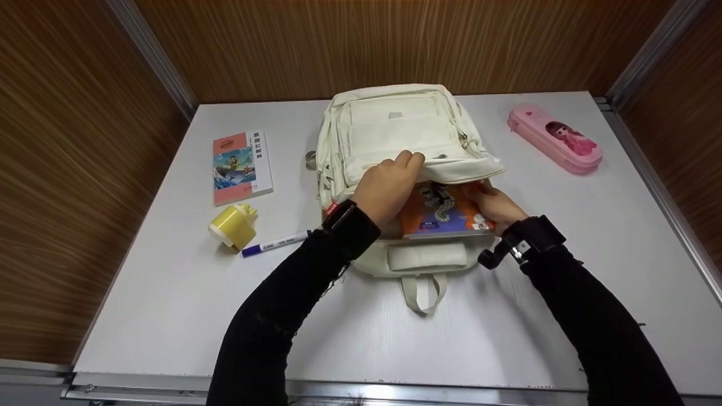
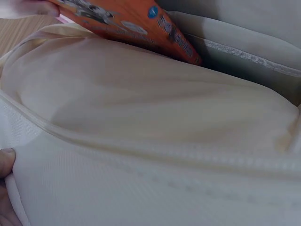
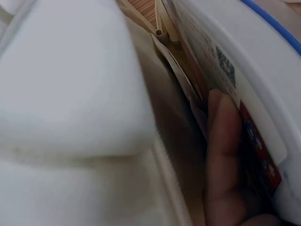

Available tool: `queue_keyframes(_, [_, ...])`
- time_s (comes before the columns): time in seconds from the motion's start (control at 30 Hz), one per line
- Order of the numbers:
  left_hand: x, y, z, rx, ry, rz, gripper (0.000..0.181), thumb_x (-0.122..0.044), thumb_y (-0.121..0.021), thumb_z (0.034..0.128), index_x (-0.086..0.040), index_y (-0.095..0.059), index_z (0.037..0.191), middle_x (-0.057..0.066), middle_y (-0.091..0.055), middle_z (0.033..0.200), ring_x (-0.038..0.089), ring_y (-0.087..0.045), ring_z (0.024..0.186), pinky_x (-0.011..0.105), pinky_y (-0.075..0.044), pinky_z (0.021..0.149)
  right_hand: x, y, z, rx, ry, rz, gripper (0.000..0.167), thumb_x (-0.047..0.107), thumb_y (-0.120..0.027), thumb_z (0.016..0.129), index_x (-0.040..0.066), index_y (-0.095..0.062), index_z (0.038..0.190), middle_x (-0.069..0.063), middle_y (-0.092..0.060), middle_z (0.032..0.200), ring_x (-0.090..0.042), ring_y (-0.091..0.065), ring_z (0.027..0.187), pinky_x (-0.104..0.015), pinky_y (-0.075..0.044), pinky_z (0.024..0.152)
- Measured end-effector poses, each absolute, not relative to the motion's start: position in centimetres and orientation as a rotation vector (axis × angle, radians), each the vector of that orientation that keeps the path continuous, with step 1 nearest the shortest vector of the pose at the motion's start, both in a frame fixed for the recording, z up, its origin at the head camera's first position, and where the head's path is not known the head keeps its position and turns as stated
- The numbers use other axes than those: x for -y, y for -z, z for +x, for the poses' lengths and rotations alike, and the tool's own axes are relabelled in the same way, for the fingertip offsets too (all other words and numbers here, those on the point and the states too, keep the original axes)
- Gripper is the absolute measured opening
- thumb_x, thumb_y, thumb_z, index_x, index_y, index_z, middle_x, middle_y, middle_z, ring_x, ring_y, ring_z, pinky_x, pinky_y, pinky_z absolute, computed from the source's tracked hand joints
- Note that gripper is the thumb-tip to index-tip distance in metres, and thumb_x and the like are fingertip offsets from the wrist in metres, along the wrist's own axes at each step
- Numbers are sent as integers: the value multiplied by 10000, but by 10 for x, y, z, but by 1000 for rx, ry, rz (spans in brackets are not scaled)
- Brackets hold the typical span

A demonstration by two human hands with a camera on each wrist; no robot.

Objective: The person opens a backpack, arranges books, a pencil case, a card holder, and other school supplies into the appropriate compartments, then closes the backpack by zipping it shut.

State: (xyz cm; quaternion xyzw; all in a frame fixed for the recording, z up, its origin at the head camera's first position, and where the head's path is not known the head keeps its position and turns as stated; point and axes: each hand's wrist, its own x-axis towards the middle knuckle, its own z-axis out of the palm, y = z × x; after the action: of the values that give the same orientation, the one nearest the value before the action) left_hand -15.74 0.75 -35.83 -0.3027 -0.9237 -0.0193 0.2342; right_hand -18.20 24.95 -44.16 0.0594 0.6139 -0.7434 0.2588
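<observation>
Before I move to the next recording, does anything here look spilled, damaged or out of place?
Nothing plainly stands out: I see no spill or damage. The orange book sits partly out of the open white backpack, but the right hand holds it there, so that looks ordinary.

Black long sleeves (image 1: 256, 327) meet black wristbands (image 1: 352, 224), the right one bearing a silvery fitting (image 1: 521, 248).

A: What is seen at left on the white table (image 1: 169, 316)?
B: A pink-and-white paperback (image 1: 241, 169) with a sea picture is laid flat; near it, a small yellow cylindrical object (image 1: 232, 226) and a white, purple-capped marker (image 1: 279, 242) are placed.
A: And at right?
B: A rounded pink doll-printed case (image 1: 555, 138) is set slantwise. The table is enclosed by brown wood-grain panels (image 1: 361, 45).
</observation>
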Motion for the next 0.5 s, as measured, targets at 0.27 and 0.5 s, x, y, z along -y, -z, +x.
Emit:
queue_keyframes(0.27, [-6, 358, -157, 2520, 28, -827, 188, 20, -416, 966, -57, -528, 1096, 62, -637, 965, 214, -654, 672, 313, -565, 557, -233, 430, -193, -1711, 1953, 275, 465, 376, -619, 951, 225, -403, 1334, 13, -662, 1002, -139, -668, 791, -302, -576, 708])
queue_keyframes(0.5, [-6, 359, -156, 2506, 5, -829, 217, 56, -409, 941, -64, -530, 1075, 46, -638, 955, 191, -640, 650, 285, -557, 537, -232, 436, -207, -1760, 1873, 291, 201, 346, -548, 994, 149, -521, 1024, 52, -682, 692, -91, -630, 536, -244, -556, 544])
